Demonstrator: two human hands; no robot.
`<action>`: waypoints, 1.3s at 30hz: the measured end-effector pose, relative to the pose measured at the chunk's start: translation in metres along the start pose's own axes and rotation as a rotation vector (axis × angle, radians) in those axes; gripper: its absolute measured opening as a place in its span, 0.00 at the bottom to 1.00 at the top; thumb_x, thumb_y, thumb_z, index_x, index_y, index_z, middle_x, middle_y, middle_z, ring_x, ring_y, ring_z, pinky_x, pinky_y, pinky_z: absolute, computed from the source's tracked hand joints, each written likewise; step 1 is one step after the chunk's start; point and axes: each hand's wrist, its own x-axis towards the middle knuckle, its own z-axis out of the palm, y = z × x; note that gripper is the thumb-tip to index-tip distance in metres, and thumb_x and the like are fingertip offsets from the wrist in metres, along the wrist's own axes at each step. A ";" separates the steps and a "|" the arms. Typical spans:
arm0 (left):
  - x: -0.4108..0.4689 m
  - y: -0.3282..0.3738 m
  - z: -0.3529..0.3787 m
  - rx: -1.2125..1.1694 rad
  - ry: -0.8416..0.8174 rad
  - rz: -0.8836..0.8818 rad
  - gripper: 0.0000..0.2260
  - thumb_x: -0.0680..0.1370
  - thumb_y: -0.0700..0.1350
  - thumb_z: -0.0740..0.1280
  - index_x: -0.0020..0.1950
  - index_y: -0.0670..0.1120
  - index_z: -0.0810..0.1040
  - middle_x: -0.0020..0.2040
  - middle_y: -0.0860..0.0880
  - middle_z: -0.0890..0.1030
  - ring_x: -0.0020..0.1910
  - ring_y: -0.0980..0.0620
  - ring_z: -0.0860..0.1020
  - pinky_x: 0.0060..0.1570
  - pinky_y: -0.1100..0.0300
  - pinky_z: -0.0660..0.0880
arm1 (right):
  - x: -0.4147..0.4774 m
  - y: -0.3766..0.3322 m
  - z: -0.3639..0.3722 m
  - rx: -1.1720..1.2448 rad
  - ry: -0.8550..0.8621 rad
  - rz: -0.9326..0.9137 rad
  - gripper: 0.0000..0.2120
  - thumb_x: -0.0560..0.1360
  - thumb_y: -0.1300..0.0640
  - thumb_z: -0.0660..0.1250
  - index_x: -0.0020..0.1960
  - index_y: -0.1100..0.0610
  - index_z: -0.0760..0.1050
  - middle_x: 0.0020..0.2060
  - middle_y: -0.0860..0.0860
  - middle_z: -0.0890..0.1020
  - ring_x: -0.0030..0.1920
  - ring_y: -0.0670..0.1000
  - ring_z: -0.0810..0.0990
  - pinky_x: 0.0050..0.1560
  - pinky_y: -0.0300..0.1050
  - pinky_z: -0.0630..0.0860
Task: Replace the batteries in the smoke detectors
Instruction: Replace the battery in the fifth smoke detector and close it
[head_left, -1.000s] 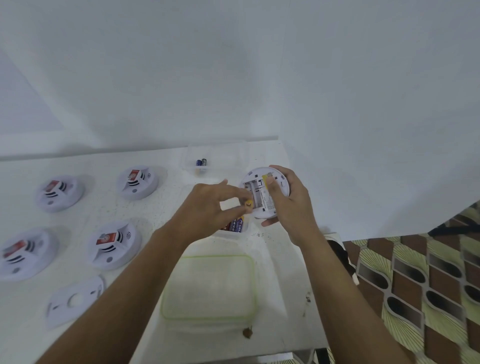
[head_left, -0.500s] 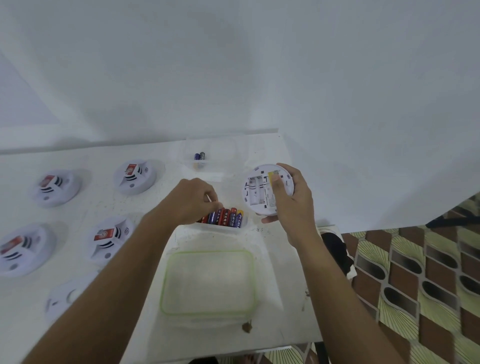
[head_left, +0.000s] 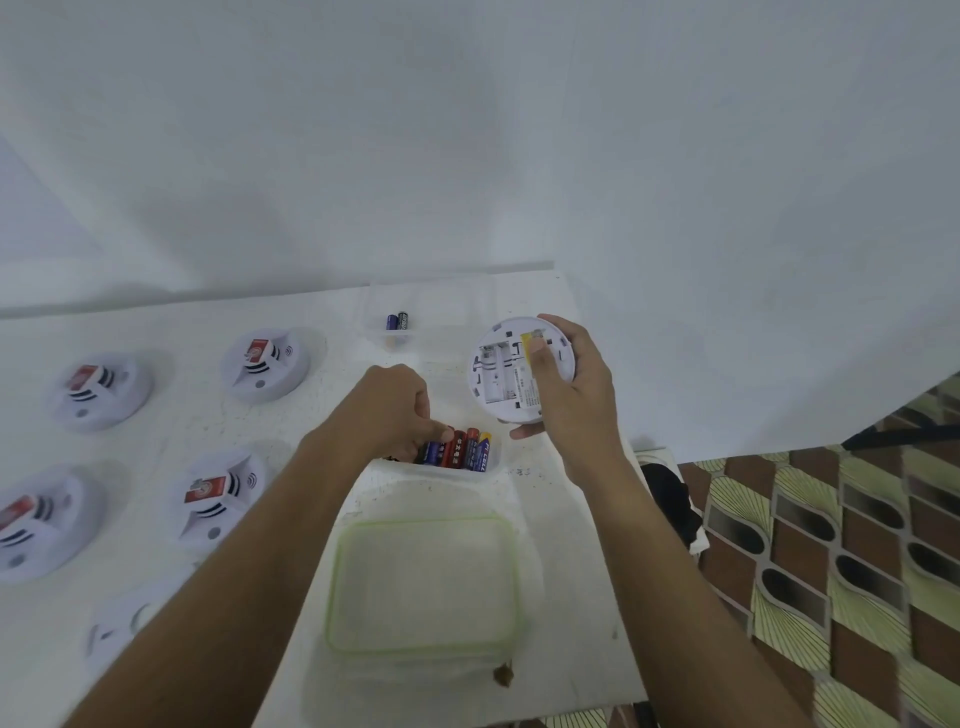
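My left hand has gone from the smoke detector to the battery tub, fingers curled, grasp unclear; my right hand grips the smoke detector; loading comes next.

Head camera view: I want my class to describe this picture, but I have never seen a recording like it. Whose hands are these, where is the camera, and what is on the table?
There is no machine here. A person wears one camera on the head, and it looks down at their own two hands. The right hand holds a round white smoke detector with its back towards the camera and its battery compartment showing. The left hand reaches into a clear tub of batteries. Whether it grips one cannot be seen. On the white table lie four more detectors, a second tub holding two batteries, and a green-rimmed lid.
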 end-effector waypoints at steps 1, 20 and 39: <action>-0.001 0.000 -0.003 0.003 0.003 0.019 0.15 0.70 0.52 0.78 0.41 0.43 0.78 0.31 0.49 0.84 0.29 0.53 0.83 0.32 0.61 0.80 | 0.001 -0.001 0.000 0.001 0.000 0.002 0.12 0.82 0.51 0.64 0.65 0.44 0.74 0.53 0.40 0.80 0.50 0.51 0.84 0.28 0.50 0.82; 0.122 0.001 -0.068 0.175 0.308 0.136 0.06 0.74 0.41 0.74 0.47 0.40 0.83 0.43 0.47 0.80 0.44 0.49 0.76 0.45 0.61 0.72 | 0.038 -0.010 0.019 0.018 0.009 0.011 0.12 0.83 0.51 0.63 0.66 0.46 0.73 0.53 0.43 0.82 0.48 0.51 0.85 0.29 0.49 0.82; 0.128 0.023 -0.059 -0.075 0.240 0.187 0.04 0.71 0.44 0.67 0.45 0.48 0.78 0.38 0.49 0.81 0.36 0.50 0.77 0.29 0.63 0.70 | 0.054 -0.005 0.016 0.008 0.092 0.023 0.11 0.83 0.51 0.63 0.65 0.46 0.74 0.54 0.46 0.82 0.49 0.53 0.85 0.29 0.49 0.82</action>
